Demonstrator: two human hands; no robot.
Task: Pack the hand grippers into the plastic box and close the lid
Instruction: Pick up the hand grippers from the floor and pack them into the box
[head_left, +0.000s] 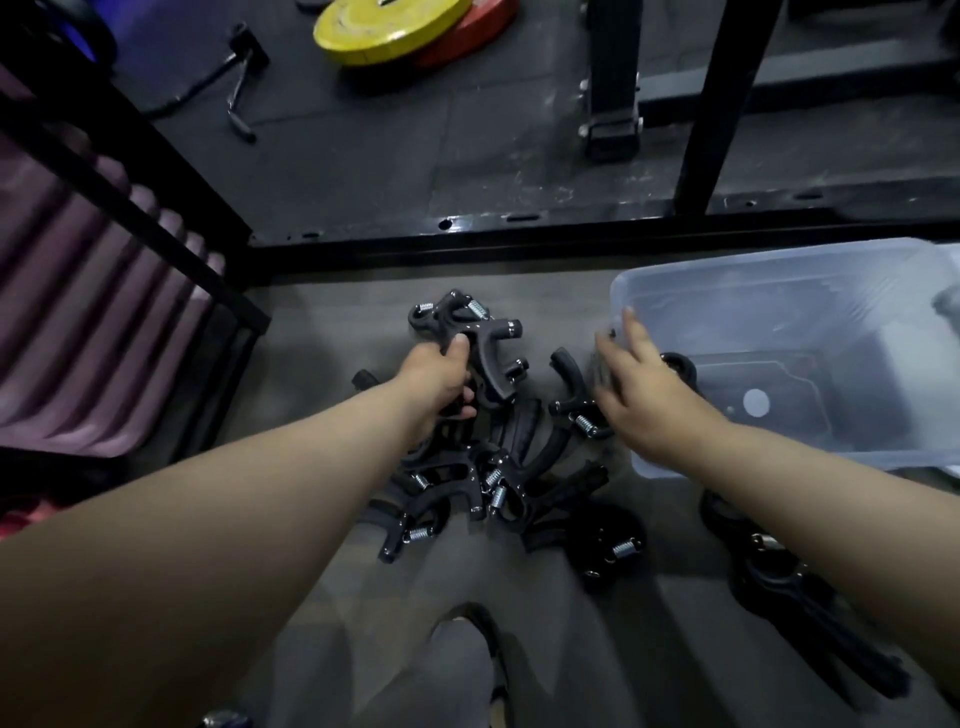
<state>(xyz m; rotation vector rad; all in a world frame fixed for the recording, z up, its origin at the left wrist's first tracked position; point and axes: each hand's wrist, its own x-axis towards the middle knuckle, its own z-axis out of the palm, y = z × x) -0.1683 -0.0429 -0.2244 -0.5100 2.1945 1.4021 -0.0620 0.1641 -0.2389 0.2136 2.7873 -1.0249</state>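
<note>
The left hand (436, 379) curls its fingers (460, 345) round a bunch of hand grippers (483, 338), just above the pile (493, 483) on the floor (322, 364). The right hand (644, 395) is blurred, its fingers spread and holding nothing, at the near-left corner of the open plastic box (779, 291). One black gripper (678, 364) seems to lie inside the box.

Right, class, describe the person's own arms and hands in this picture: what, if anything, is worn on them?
The left arm and right arm are bare as far as the frame shows: no sleeves. The left hand shows no glove, ring or watch. The right hand is motion-blurred, but no glove or wristband shows there either.
</note>
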